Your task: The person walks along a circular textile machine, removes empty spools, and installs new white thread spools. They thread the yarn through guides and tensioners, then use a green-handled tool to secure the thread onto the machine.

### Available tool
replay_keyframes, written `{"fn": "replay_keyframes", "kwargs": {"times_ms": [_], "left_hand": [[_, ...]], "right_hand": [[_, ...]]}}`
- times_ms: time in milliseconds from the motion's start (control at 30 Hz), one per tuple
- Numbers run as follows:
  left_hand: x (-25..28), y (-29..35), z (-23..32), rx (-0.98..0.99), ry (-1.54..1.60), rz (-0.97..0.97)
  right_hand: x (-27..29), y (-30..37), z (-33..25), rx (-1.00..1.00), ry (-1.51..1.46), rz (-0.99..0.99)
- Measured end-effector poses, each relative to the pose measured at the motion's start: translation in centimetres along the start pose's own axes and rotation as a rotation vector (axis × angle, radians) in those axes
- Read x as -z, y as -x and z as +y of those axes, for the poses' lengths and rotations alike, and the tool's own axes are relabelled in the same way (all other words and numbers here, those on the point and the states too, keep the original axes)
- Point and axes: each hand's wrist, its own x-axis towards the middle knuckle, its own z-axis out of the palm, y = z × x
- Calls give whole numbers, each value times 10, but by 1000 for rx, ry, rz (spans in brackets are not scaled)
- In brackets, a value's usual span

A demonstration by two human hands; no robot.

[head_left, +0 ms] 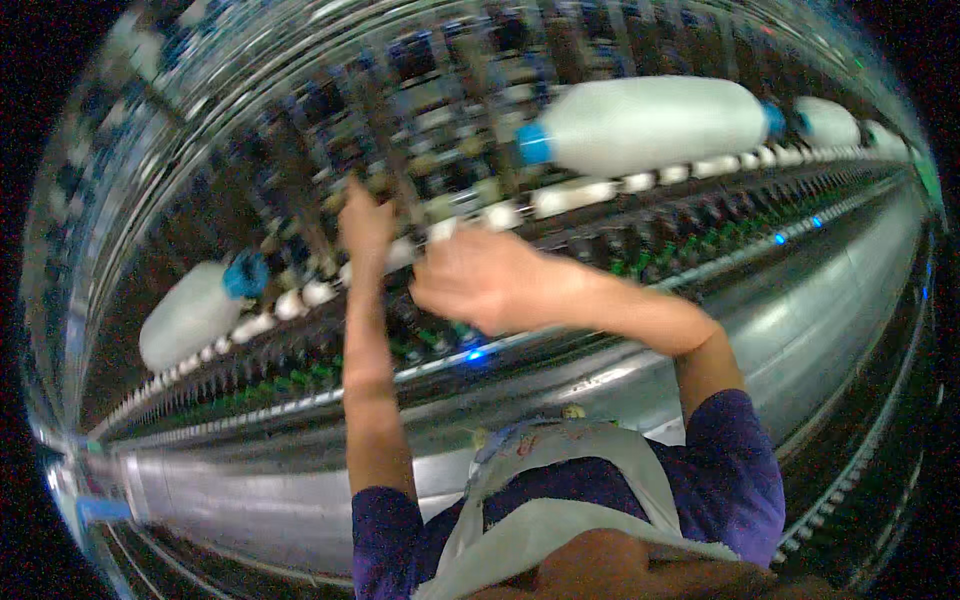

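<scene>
My left hand [365, 225] reaches up among the drafting parts of a spinning frame, above a row of small white rollers [573, 198]. One finger points upward; motion smears the rest, so its grip cannot be read. Lower and to the right, my right hand [478, 280] is closed, fingers curled in, in front of the same row. Whatever it may hold is hidden. A large white roving bobbin [655, 125] with blue ends is to the upper right of my hands. Another white roving bobbin [190, 315] with a blue end sits to the lower left.
Green and dark spindles [690, 228] line the frame below the rollers. A pale rail [425, 368] with a lit blue lamp [475, 355] runs beneath them. Further white bobbins [828, 121] continue at the far right. A shiny metal surface [270, 500] lies nearer my body.
</scene>
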Motion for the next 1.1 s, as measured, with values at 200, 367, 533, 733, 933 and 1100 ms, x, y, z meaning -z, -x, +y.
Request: {"fn": "replay_keyframes", "kwargs": {"times_ms": [200, 367, 533, 733, 933, 1100], "left_hand": [[-14, -26, -9, 25, 275, 91], [-5, -19, -14, 76, 318, -99], [-7, -26, -28, 18, 209, -202], [6, 8, -31, -55, 326, 21], [8, 145, 83, -206, 268, 848], [-73, 244, 259, -366, 412, 780]], "right_hand": [[46, 185, -60, -468, 116, -323], [54, 313, -129, -847, 166, -379], [63, 377, -186, -1058, 190, -584], [87, 413, -200, -1142, 176, -495], [191, 502, -221, -1216, 246, -467], [322, 594, -236, -1286, 269, -585]]}}
